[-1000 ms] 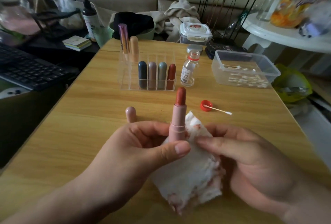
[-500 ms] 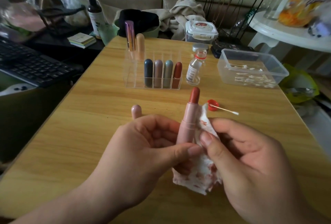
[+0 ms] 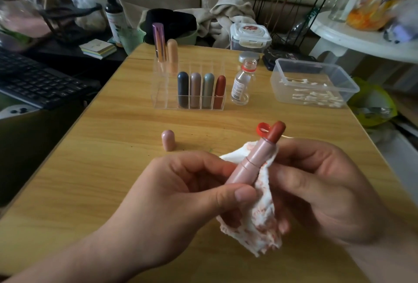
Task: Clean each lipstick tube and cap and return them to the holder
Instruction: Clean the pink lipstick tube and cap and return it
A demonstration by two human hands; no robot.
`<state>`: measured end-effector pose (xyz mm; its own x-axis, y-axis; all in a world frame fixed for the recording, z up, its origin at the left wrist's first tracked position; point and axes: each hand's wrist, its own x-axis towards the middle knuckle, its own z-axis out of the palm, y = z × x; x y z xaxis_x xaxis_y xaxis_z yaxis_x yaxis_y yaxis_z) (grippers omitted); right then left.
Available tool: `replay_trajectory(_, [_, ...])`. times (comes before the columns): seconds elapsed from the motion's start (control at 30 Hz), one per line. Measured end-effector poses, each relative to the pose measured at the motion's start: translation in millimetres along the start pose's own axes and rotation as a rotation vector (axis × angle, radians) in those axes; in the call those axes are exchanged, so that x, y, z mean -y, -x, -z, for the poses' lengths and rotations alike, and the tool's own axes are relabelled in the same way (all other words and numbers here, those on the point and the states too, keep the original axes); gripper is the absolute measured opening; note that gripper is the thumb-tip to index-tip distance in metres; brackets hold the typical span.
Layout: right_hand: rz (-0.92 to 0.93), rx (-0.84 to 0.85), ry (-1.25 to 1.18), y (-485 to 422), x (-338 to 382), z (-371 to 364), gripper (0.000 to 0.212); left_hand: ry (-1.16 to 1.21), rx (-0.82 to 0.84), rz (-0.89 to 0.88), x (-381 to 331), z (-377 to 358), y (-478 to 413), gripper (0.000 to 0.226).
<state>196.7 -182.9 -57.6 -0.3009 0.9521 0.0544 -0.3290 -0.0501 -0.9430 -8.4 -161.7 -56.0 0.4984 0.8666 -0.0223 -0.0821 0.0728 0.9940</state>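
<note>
Centre of frame: left hand (image 3: 172, 203) pinches the lower barrel of the pink lipstick tube (image 3: 253, 165), tube tilted toward upper right, red stick (image 3: 276, 132) exposed; right hand (image 3: 321, 192) curls round a stained tissue (image 3: 260, 219) pressed against the barrel. Tube judged light, rigid, smooth and likely slippery; the red stick looks soft and easily smeared, so grip belongs on the barrel only. Cap (image 3: 168, 140) stands on the tabletop (image 3: 90, 169) left of centre, below the clear holder (image 3: 162, 97).

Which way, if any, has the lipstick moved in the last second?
Yes: the lipstick tilted right; its tip now overlaps the red cap, earlier left of it.
</note>
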Motion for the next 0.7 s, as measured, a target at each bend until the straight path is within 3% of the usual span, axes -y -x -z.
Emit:
replay_trajectory(0.13, [0.020,0.035,0.046,-0.8,3.7,0.6,0.014,-0.006,0.068,0.014,-0.8,0.8,-0.5,0.017])
replay_trajectory(0.27, [-0.002,0.002,0.140,-0.6,2.7,-0.6,0.010,0.025,0.113,0.062,2.0,2.6,-2.2,0.020])
replay_trajectory(0.37, [0.003,0.025,0.165,-3.1,4.3,-3.6,0.015,0.188,0.213,0.154,5.5,2.3,-4.7,0.014])
replay_trajectory(0.47, [0.060,-0.037,0.260,-5.2,6.6,-3.4,0.016,0.382,0.363,0.236,6.1,2.8,-5.3,0.021])
replay_trajectory(0.6, [0.031,-0.015,0.294,-5.7,8.9,-7.7,0.029,0.207,0.200,0.170,2.9,0.2,-1.2,0.012])
replay_trajectory(0.7, [0.029,-0.042,0.293,-4.5,8.1,-9.3,0.020,-0.077,-0.044,0.070,1.9,-8.7,7.2,0.027])
